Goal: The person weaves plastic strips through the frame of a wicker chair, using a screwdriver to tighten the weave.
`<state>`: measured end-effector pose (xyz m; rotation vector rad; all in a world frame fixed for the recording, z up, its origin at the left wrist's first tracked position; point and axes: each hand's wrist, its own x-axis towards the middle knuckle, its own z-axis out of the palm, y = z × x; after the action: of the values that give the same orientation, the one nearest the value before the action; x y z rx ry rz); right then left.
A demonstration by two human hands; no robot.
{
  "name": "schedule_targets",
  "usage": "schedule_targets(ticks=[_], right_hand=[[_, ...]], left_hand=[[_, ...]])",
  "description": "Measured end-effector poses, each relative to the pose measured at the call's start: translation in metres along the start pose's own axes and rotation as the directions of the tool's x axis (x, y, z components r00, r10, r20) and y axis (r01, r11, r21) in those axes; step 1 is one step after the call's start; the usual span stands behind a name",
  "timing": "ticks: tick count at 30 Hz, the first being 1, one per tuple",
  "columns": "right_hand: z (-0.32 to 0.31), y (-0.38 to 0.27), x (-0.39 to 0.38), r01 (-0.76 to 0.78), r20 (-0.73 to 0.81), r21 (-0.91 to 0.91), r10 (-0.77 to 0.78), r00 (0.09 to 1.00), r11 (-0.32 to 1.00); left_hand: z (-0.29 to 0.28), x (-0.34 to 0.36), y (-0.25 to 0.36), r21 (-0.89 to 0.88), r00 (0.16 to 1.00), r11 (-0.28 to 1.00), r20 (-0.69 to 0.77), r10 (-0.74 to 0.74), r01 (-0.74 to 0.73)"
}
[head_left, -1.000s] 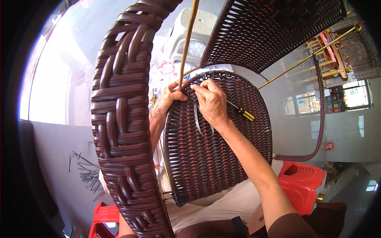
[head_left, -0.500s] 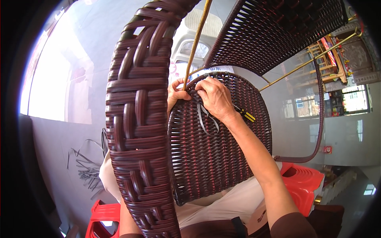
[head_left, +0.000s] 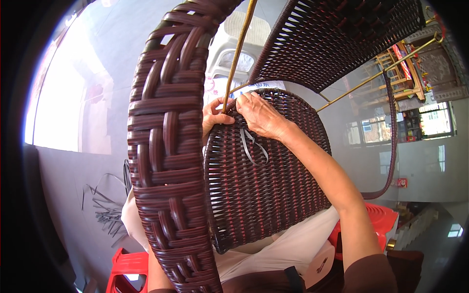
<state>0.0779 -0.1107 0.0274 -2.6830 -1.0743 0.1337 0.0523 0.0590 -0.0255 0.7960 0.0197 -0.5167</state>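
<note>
My left hand grips the edge of the dark red-and-black woven panel beside an upright gold rod. My right hand is closed at the panel's top left rim, close by the left hand; whatever is between its fingertips is hidden. A thin grey strip loops down over the weave below my fingers. A thick brown braided band runs down the left of the view, hiding my left forearm.
A second woven panel on gold rods is at upper right. Light stools lie beyond. Red stools stand at lower left and right. Grey strips lie on the floor at left. Wooden furniture stands far right.
My right hand has shifted slightly toward the rim and turned, its forearm swinging right and up. The yellow-handled tool on the panel is now hidden behind it. The framing has shifted slightly.
</note>
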Motion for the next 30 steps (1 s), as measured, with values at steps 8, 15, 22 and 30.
schedule_targets(ticks=[8,15,22,30], right_hand=[[0.008,-0.006,-0.005,0.121,-0.071,-0.324,-0.152,0.986,0.938],[0.014,-0.006,-0.005,-0.017,-0.250,-0.432,-0.102,0.963,0.902],[0.023,0.000,-0.017,-0.239,-0.488,0.190,0.303,0.819,0.952],[0.012,-0.002,-0.028,-0.033,-0.479,-0.044,0.008,0.878,0.998]], left_hand=[[-0.003,-0.003,0.007,0.135,0.997,0.990,0.066,-0.038,0.029],[0.010,-0.002,0.010,0.333,1.000,0.943,-0.027,0.011,-0.002],[0.012,0.001,0.007,0.297,0.999,0.954,-0.036,-0.031,0.040],[0.011,0.003,0.004,0.248,0.999,0.969,-0.036,-0.011,0.020]])
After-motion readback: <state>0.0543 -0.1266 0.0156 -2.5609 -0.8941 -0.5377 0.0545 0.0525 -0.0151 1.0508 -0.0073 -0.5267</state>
